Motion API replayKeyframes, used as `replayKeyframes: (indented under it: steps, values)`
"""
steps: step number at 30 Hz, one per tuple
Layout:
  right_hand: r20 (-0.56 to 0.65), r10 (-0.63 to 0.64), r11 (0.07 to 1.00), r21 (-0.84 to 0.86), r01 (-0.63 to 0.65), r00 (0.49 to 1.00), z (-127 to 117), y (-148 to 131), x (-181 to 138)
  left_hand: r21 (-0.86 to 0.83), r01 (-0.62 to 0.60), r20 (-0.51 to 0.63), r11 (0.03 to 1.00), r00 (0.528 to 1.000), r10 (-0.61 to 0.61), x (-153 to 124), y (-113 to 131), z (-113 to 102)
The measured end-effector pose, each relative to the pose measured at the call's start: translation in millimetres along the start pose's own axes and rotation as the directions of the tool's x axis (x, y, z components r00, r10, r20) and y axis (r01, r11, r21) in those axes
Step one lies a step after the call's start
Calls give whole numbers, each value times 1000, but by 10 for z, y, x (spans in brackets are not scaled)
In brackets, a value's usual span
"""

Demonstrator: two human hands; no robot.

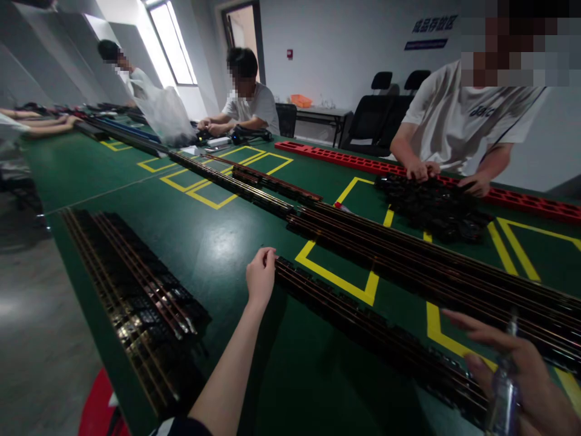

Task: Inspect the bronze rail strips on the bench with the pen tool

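In the head view my left hand (261,274) is closed, its fingers pinched at the far end of a long black strip with copper-coloured rods (345,306). This strip runs across the green table (218,242) towards the lower right. My right hand (529,369), a little blurred, holds a clear-bodied tool with a metal tip (503,387) near the strip's close end. Its tip points upward, and some of my fingers stretch out to the left. What kind of tool it is, I cannot make out.
Bundled black strips with rods (136,290) lie at the left edge, and more strips (408,266) run along the middle. Across the table a person's hands (424,172) touch a dark pile (436,203) beside a red slotted rail (336,158). Other people work farther back.
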State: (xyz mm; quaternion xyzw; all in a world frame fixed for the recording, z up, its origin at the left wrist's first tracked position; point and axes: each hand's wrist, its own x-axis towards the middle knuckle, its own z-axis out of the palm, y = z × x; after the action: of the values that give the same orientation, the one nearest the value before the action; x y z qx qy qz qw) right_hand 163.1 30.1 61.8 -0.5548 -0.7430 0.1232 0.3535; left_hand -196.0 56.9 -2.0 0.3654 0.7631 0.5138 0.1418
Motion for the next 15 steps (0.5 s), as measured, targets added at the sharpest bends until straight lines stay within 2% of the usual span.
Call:
replayKeyframes:
  steps: [2, 4, 7, 10, 13, 15]
  values:
    - [150, -1, 998, 58, -8, 989, 99, -216, 247, 4, 6, 5, 1000, 1000, -6, 0, 18, 2]
    - [203, -68, 987, 156, 36, 977, 231, -485, 476, -13, 8, 13, 1000, 1000, -8, 0, 27, 7]
    - [355, -151, 954, 296, 42, 922, 484, -860, 744, -19, 7, 19, 1000, 1000, -7, 3, 20, 10]
    - [369, -185, 909, 416, 16, 911, 776, -1061, 928, 35, -7, 20, 999, 1000, 6, 8, 16, 4]
    - [316, -142, 873, 486, -32, 938, 1070, -1105, 1048, 88, -32, 9, 996, 999, 31, 8, 29, -3]
    - [335, -125, 832, 548, -85, 934, 1245, -1107, 1088, 98, -38, 7, 994, 999, 37, 9, 36, -2]
